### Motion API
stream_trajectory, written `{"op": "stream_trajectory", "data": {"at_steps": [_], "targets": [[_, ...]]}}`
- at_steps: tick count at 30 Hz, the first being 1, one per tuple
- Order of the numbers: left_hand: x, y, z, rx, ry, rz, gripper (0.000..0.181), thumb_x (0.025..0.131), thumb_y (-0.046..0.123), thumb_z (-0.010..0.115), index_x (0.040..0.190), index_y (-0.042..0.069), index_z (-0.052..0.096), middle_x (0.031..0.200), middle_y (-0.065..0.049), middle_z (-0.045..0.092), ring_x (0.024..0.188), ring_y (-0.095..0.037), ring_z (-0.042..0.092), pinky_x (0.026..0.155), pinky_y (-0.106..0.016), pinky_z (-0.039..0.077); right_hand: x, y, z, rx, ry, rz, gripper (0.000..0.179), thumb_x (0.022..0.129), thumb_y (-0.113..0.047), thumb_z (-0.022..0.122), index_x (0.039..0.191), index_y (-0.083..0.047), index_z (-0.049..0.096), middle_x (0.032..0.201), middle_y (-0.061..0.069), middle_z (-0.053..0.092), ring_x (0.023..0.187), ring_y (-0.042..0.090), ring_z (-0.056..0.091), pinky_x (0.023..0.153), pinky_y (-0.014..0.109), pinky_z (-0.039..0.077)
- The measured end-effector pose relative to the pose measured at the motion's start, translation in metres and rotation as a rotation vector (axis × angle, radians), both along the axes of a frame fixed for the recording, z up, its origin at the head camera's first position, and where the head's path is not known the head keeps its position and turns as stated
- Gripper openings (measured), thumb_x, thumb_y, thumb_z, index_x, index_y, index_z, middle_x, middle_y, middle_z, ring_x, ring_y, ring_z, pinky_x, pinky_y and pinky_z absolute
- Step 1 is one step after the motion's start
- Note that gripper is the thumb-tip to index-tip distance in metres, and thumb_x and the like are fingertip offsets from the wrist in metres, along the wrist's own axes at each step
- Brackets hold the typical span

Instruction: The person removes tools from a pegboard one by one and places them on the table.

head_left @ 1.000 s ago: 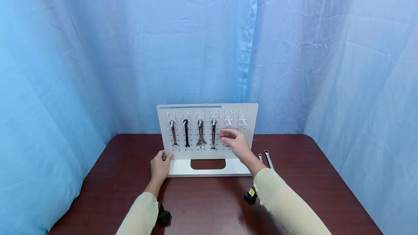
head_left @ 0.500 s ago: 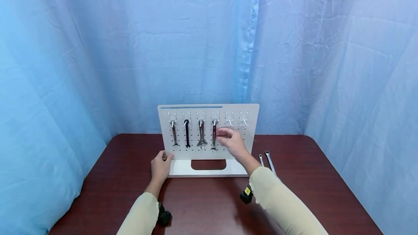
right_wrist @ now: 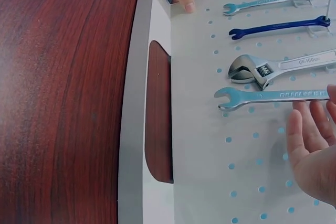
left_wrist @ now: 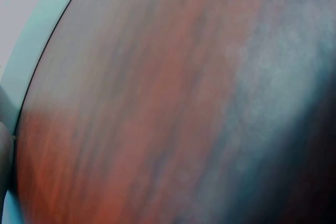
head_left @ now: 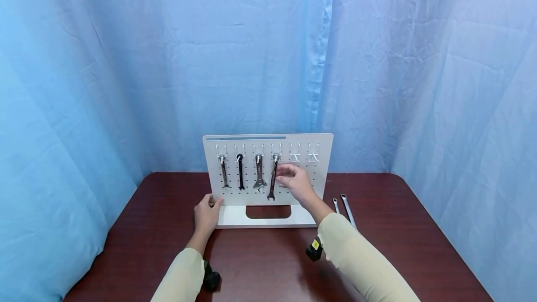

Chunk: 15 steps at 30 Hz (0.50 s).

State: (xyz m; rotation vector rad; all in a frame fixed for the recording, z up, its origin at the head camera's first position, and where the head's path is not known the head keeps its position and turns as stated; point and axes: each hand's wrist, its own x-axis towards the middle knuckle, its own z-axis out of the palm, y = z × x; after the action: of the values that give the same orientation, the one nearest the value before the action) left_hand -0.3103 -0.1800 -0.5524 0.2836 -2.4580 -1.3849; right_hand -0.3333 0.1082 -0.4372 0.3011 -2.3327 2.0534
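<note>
My left hand (head_left: 206, 215) grips the lower left edge of a white pegboard (head_left: 299, 199), thumb on its front face and the other fingers curled behind. From the fourth hook hangs a silver combination wrench (right_wrist: 252, 97), its open end tilted toward the left. The fingertips of my right hand (head_left: 297, 183) touch that wrench's handle from the right, fingers loosely bent and thumb apart from it. To its left hang an adjustable wrench (head_left: 258, 171), a black wrench (head_left: 241, 174) and another silver wrench (head_left: 223, 171). The left wrist view shows mostly blurred tabletop.
Two bare hooks (head_left: 313, 156) project at the board's upper right. Two silver wrenches (head_left: 348, 209) lie on the dark red table (head_left: 260, 264) to the right, partly behind the right forearm. Blue curtains (head_left: 218, 59) surround the table.
My right hand has moved left to the fourth wrench, whose lower end has swung left and now hangs tilted. The left hand has stayed on the board's edge.
</note>
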Motion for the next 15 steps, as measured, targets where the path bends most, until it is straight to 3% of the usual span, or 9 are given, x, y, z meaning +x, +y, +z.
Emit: {"op": "stream_trajectory", "data": {"at_steps": [10,15], "targets": [[-0.0019,0.0012,-0.0017,0.005,0.018,-0.008,0.040,0.099,0.025,0.067,0.127,-0.002,0.062,0.121,-0.021,0.064,0.116,-0.034,0.059,0.095,-0.050,0.049,-0.0004,0.0011,-0.0006,0.031,-0.017,0.001,0.029,0.095,-0.009,0.070,0.120,0.006,0.067,0.106,0.012,0.068,0.093,0.018,0.064,0.089,0.046,0.056],[-0.0023,0.0028,-0.0018,0.005,0.018,-0.013,0.039,0.099,0.025,0.067,0.127,-0.002,0.062,0.121,-0.021,0.064,0.115,-0.034,0.059,0.095,-0.050,0.049,0.0031,0.0065,0.0006,0.039,-0.027,-0.017,0.025,0.095,-0.011,0.071,0.116,0.002,0.071,0.103,0.010,0.067,0.092,0.018,0.064,0.082,0.037,0.058]]}}
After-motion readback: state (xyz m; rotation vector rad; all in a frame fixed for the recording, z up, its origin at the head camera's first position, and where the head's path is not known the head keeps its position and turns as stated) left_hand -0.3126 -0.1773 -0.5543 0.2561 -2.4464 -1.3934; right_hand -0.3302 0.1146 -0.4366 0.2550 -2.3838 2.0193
